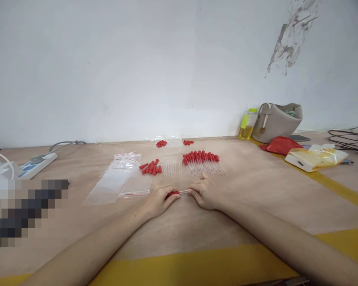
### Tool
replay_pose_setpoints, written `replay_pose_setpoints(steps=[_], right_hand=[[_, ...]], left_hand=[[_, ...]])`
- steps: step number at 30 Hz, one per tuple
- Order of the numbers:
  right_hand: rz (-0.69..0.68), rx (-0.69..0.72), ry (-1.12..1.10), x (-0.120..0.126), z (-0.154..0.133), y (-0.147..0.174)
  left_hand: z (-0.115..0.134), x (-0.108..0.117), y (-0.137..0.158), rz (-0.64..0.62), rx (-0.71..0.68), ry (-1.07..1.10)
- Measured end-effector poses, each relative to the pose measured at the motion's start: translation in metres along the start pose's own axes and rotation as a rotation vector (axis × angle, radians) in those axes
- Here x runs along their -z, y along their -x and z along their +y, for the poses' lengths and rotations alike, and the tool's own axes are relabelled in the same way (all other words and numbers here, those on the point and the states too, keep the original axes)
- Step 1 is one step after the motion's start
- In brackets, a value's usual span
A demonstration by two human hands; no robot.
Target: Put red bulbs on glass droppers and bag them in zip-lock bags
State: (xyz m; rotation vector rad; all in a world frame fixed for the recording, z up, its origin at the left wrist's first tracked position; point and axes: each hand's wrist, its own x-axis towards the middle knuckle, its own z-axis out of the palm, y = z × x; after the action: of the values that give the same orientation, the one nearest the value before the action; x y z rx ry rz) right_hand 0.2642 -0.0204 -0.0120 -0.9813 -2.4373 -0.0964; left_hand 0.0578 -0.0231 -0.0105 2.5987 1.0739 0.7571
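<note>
My left hand (162,200) is closed on a red rubber bulb (173,193). From its right end a thin clear glass tube (183,192) runs into my right hand (205,194), whose fingers pinch it. Beyond my left hand lies a pile of loose red bulbs (150,167). Right of that pile, bare clear tubes (171,168) lie side by side. Behind my right hand is a row of droppers (201,159), red bulbs fitted on clear tubes, pointing toward me.
Clear zip bags (110,180) lie left of the bulbs. A plastic bag with red bulbs (161,143) rests by the wall. A power strip (38,165) is at left. At right stand a bottle (247,125), a grey handbag (279,123), a red pouch (280,145) and a yellow-white pack (316,158).
</note>
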Motion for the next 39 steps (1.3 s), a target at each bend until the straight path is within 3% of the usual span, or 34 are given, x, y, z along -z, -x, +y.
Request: replay_pose_setpoints(steps=[11, 18, 22, 25, 28, 34, 39], right_hand=[[-0.041, -0.033, 0.0, -0.003, -0.006, -0.005], [0.012, 0.005, 0.095, 0.009, -0.005, -0.004], [0.126, -0.244, -0.069, 0.009, 0.013, -0.001], [0.19, -0.536, -0.272, 0.004, 0.037, -0.005], [0.168, -0.774, -0.361, 0.003, 0.058, -0.013], [0.158, -0.876, -0.103, 0.012, 0.06, -0.048], [0.086, -0.899, 0.048, -0.003, 0.05, -0.075]], left_hand=[[0.001, 0.002, -0.003, 0.009, 0.003, 0.012], [-0.006, 0.012, -0.004, 0.178, -0.063, -0.099], [-0.013, 0.028, -0.003, 0.37, 0.018, -0.168], [-0.028, 0.041, -0.003, 0.422, 0.068, -0.202], [-0.049, 0.047, -0.002, 0.453, 0.142, -0.292], [-0.07, 0.033, -0.003, 0.414, 0.144, -0.424], [-0.07, 0.024, -0.006, 0.346, 0.097, -0.481]])
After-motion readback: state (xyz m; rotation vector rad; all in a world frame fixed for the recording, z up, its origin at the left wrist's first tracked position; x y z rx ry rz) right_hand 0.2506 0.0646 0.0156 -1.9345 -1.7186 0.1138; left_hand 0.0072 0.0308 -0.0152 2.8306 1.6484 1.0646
